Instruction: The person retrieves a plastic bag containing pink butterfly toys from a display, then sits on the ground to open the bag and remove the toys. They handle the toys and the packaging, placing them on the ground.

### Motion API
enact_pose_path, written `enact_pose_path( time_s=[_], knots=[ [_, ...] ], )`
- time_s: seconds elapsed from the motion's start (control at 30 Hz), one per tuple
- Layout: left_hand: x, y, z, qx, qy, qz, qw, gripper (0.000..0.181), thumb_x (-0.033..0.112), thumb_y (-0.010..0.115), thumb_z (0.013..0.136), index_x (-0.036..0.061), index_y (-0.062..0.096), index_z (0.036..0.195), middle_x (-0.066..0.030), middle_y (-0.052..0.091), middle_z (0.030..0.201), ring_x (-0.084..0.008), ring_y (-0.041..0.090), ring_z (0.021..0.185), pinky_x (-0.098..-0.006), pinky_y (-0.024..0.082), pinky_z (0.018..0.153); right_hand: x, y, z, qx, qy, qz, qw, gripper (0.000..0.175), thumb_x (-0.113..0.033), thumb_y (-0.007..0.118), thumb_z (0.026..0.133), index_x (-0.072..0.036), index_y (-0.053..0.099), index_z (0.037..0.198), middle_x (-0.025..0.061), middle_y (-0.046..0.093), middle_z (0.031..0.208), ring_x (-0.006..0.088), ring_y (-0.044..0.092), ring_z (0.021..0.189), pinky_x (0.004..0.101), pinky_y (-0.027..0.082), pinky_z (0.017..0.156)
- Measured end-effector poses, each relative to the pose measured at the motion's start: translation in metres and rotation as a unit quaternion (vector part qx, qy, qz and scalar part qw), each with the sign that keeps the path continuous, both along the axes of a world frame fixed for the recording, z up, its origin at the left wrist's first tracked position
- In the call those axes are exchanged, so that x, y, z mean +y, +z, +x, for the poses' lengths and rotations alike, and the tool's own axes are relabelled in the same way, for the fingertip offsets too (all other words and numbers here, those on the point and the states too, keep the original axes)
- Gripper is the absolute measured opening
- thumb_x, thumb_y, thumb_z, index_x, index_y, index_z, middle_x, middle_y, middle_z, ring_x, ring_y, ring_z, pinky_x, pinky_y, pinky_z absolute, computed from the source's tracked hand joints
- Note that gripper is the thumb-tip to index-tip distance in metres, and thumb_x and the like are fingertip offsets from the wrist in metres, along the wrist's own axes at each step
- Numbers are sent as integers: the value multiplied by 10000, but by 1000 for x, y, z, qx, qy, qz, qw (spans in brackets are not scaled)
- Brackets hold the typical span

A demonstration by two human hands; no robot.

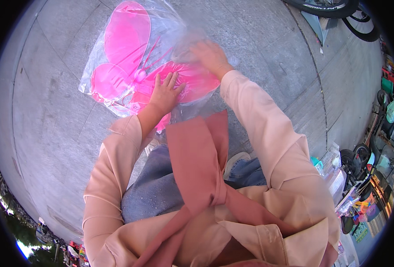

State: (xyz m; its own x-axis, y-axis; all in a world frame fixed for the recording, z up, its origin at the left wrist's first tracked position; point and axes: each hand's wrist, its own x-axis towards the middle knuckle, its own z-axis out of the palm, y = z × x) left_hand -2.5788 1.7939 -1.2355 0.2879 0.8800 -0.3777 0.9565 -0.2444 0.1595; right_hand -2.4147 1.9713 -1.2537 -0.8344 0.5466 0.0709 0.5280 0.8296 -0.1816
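A set of pink toy butterfly wings (127, 40) lies on the pavement before me inside a clear plastic bag (165, 21). Pink antenna-like strips (150, 56) run up from the middle of the wings. With fingers spread, my left hand (166, 90) rests on the lower right wing through or against the plastic. My right hand (210, 55) is at the bag's right side, just above the end of that wing. Motion blurs its fingers and the plastic by them, so whether it grips the film cannot be seen.
Grey paving (57, 100) with seams surrounds the bag. At the upper right are bicycle tyres (330, 8). Along the right rim stand scooters (358, 157) and a cluttered array of colourful goods (362, 207). A rose-coloured sash (193, 160) hangs between my arms.
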Motion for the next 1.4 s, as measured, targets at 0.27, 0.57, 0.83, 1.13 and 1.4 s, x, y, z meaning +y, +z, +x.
enact_pose_path(
  time_s=[0.27, 0.57, 0.83, 1.13, 1.4],
  knots=[
    [2, -7, 4, 6, 0, 10, 1000, 558, 322, 639, 809, 227, 492, 1339, -176, 320, 1478, -323, 293, 1377, -595, 230, 1081, 41, 32, 69, 158, -233, 9, 960, 381, -60, 573, 785, -168, 668, 1138, 114, 591, 1121, 330, 558, 1053, 405, 474, 879],
    [1, -3, 2, -8, -2, -2, 1000, 548, 239, 623, 798, 201, 503, 1332, -213, 315, 1471, -342, 295, 1373, -592, 230, 1082, 52, 39, 106, 35, -417, -167, 893, 353, -65, 527, 828, -138, 646, 1152, 138, 578, 1188, 333, 554, 1075, 401, 471, 908],
    [7, -3, 5, 23, -17, -46, 999, 456, 197, 474, 894, 163, 486, 1348, -221, 295, 1485, -367, 286, 1376, -609, 198, 1082, -15, 8, 39, 70, -98, -27, 992, 424, -41, 559, 778, -203, 641, 1161, 67, 578, 1126, 285, 571, 1009, 384, 496, 852],
    [11, 11, 3, 1, 2, -34, 999, 520, 279, 663, 785, 191, 545, 1284, -194, 370, 1444, -316, 350, 1348, -583, 239, 1081, 25, 55, 176, -231, -291, -4, 928, 346, -115, 571, 812, -183, 662, 1139, 94, 587, 1135, 313, 586, 979, 426, 499, 827],
    [111, 0, 9, -52, 22, 103, 993, 528, 361, 648, 808, 103, 530, 1253, -177, 410, 1420, -284, 395, 1319, -529, 311, 1042, 2, 30, 39, 106, -215, -49, 970, 317, -146, 594, 772, -128, 699, 1070, 160, 609, 1120, 320, 580, 1024, 404, 478, 878]
  ],
)
